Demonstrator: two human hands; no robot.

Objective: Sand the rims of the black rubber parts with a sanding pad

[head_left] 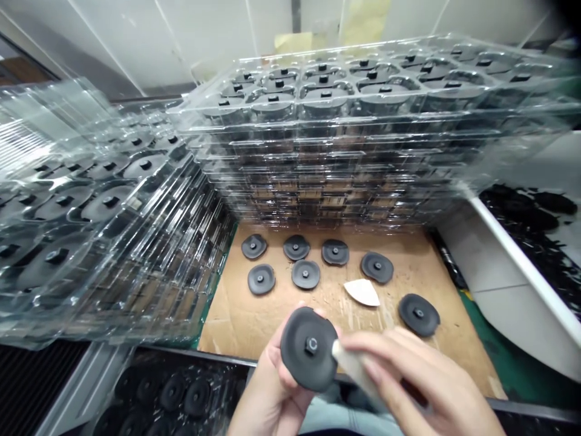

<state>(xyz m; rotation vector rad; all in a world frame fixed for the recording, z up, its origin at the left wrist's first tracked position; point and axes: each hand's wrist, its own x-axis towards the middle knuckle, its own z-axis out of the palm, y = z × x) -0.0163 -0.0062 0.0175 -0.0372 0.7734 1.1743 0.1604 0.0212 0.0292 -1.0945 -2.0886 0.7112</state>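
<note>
My left hand [272,387] is closed around a black round disc [297,354], its hub with a nut-like centre facing up. Between the fingers of my right hand [426,378] is a pale strip with a white tip [358,370], blurred by motion. That tip meets the disc's right edge, or is very close to it. Beyond my hands, several similar discs, such as one at the right [420,316] and one at the left [261,279], lie on a cardboard sheet [236,324]. A white fan-shaped piece [362,292] lies among them.
A tall stack of clear plastic trays [327,154] holding black discs stands behind the cardboard. Another tray stack [172,242] rises at the left. At the right, a white bin [512,254] contains black scraps. More discs sit in a dark tray [154,393] at the lower left.
</note>
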